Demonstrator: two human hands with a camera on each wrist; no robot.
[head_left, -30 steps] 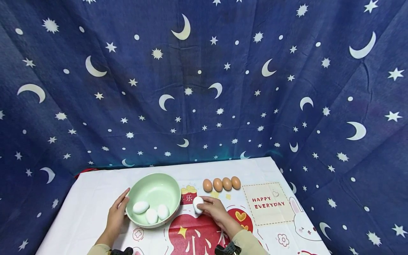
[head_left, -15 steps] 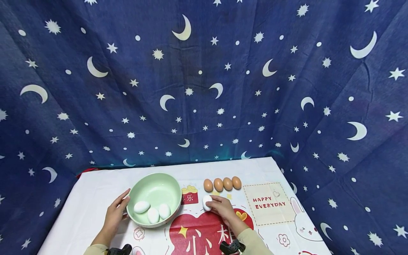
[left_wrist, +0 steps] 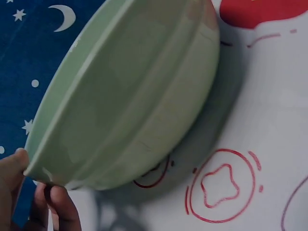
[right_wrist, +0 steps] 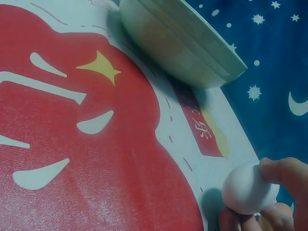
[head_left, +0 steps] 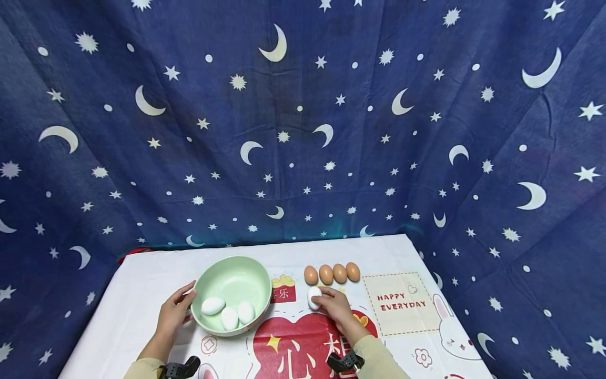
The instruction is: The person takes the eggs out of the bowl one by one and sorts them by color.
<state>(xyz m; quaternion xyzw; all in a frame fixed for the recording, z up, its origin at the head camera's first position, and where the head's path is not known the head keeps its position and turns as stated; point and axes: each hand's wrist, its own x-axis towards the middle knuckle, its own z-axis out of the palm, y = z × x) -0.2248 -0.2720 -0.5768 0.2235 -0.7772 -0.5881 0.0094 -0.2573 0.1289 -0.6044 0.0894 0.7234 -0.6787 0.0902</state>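
A light green bowl stands at the left of the table, with white eggs gathered at its near side. My left hand grips its left rim; in the left wrist view the thumb lies at the edge and bent fingers sit underneath. Between thumb and fingers, my right hand pinches a white egg, right of the bowl. The right wrist view shows that held egg close up, with a shadow beside it; whether it touches the cloth I cannot tell.
Several brown eggs form a row just beyond my right hand. A white printed cloth with a red heart covers the table. Behind it hangs a dark blue curtain with moons and stars.
My right hand has carried the white egg rightward and slightly away from me, from beside the bowl to near the brown eggs. My left hand keeps its grip on the bowl.
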